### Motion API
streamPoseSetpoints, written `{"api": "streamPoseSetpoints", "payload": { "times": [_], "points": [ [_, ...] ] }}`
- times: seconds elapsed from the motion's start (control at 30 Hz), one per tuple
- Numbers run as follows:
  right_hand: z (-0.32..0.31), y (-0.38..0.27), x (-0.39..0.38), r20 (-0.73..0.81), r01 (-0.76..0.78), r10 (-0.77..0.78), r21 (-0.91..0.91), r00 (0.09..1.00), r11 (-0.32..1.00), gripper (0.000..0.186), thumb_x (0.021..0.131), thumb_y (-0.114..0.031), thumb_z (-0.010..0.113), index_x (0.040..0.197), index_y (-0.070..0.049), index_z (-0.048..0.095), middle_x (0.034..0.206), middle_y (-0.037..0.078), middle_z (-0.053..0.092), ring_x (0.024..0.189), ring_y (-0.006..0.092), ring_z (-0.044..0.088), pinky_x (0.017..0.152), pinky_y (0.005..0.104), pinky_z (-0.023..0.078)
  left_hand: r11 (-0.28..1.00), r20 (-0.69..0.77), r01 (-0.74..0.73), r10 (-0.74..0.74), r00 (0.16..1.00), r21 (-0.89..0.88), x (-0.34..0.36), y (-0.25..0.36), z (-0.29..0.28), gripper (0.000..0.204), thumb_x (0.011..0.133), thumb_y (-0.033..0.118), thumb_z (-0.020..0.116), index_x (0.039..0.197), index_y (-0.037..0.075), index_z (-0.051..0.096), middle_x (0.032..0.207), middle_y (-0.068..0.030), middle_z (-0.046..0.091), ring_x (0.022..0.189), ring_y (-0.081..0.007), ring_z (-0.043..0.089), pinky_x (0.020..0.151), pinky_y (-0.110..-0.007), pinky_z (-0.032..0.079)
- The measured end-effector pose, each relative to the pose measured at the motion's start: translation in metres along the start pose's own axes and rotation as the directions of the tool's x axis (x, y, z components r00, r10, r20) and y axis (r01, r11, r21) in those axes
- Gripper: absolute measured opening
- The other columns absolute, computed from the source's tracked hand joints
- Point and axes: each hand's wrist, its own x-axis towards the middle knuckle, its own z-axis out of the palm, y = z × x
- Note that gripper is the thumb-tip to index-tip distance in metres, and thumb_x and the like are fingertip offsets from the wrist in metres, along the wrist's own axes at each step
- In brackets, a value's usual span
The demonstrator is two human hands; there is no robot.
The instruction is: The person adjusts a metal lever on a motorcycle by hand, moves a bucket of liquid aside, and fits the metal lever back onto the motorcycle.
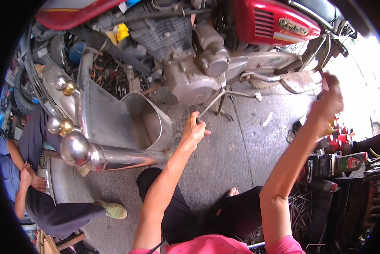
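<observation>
Grey concrete floor (pixel 240 156) lies under me. Nearest, my left hand (pixel 193 132) is closed around a thin metal rod (pixel 213 101) running up under the motorcycle engine (pixel 190 76); I should grip firmly. Farther out, my right hand (pixel 329 101) is raised near red-capped bottles (pixel 340 142), and I cannot tell how its fingers stand.

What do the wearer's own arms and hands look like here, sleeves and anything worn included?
Both forearms are bare from above the elbow to the fingertips. The left hand and right hand wear no gloves; no watch, ring or bracelet can be made out. Short bright pink sleeves of a top show at the lower edge, over black trousers.
</observation>
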Motion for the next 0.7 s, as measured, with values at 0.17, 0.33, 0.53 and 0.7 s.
{"api": "streamPoseSetpoints", "payload": {
  "times": [0.17, 0.33, 0.53, 0.7],
  "points": [
    [-0.007, 0.094, -0.050, -0.080, -0.312, 0.304, -0.355, 0.949, 0.881, 0.030, 0.085, -0.022, 0.057, 0.073, 0.005, 0.065, 0.060, 0.006, 0.063, 0.053, 0.0081, 0.057, 0.053, 0.0217, 0.046, 0.998, -0.017, 0.054, -0.054, 0.998, 0.019, 0.010, 0.000, 0.003, 0.045, 0.085, 0.000, 0.042, 0.129, 0.003, 0.034, 0.102, -0.0136, 0.054, 0.066, -0.0171, 0.064, 0.045, -0.024, 0.044],
    [-0.031, 0.165, -0.107, -0.037, -0.136, 0.357, -0.957, 0.934, 0.256, 0.044, 0.079, -0.046, 0.048, 0.078, -0.005, 0.066, 0.077, 0.019, 0.064, 0.077, 0.0404, 0.061, 0.068, 0.0455, 0.048, 0.999, 0.000, 0.033, -0.033, 0.999, 0.023, 0.008, -0.002, -0.016, 0.045, 0.085, 0.002, 0.043, 0.129, 0.003, 0.033, 0.099, -0.0118, 0.054, 0.067, -0.0186, 0.065, 0.045, -0.025, 0.044],
    [-0.027, 0.178, -0.127, 0.284, -0.320, 0.848, -0.835, 0.447, 0.448, 0.049, 0.089, -0.039, 0.046, 0.077, 0.008, 0.054, 0.054, 0.016, 0.057, 0.040, 0.0243, 0.057, 0.035, 0.0356, 0.048, 0.989, 0.008, 0.086, -0.086, 0.996, -0.118, 0.010, -0.004, -0.012, 0.042, 0.085, 0.003, 0.045, 0.126, -0.001, 0.035, 0.094, -0.0113, 0.056, 0.069, -0.0222, 0.066, 0.044, -0.024, 0.044],
    [-0.016, 0.153, -0.124, 0.204, -0.201, 0.837, -0.917, 0.508, 0.345, 0.055, 0.086, -0.044, 0.045, 0.065, 0.006, 0.056, 0.052, 0.014, 0.057, 0.040, 0.0236, 0.058, 0.041, 0.0346, 0.049, 0.995, 0.036, 0.070, -0.068, 0.997, -0.073, 0.004, -0.003, -0.008, 0.044, 0.085, 0.004, 0.042, 0.128, 0.000, 0.032, 0.101, -0.0146, 0.056, 0.067, -0.0225, 0.066, 0.043, -0.025, 0.044]
  ]
}}
